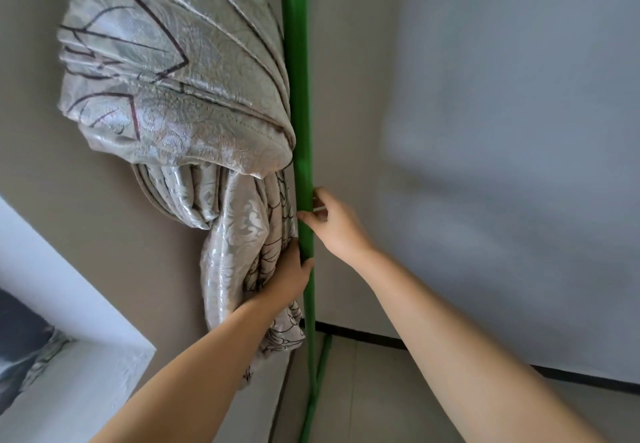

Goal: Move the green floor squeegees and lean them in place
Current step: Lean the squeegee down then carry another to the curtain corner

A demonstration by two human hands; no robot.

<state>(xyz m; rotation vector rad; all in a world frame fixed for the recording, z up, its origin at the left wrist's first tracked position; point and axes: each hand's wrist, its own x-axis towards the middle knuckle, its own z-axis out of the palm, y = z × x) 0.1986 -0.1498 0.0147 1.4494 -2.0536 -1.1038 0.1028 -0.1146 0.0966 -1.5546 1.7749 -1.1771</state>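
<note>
A green squeegee handle [297, 96] stands upright in the corner where two walls meet, running from the top edge down toward the floor. My right hand [334, 224] grips it at mid height from the right. My left hand [289, 276] holds the same pole just below, from the left, against the curtain. Near the floor a second green pole [320, 366] shows beside the first one. The squeegee heads are hidden below the frame.
A knotted silvery patterned curtain [180, 103] hangs on the beige wall directly left of the poles. A grey wall [502, 130] with a dark baseboard [381, 338] is on the right. Tiled floor [374, 390] lies below. A white ledge [86, 356] sits at lower left.
</note>
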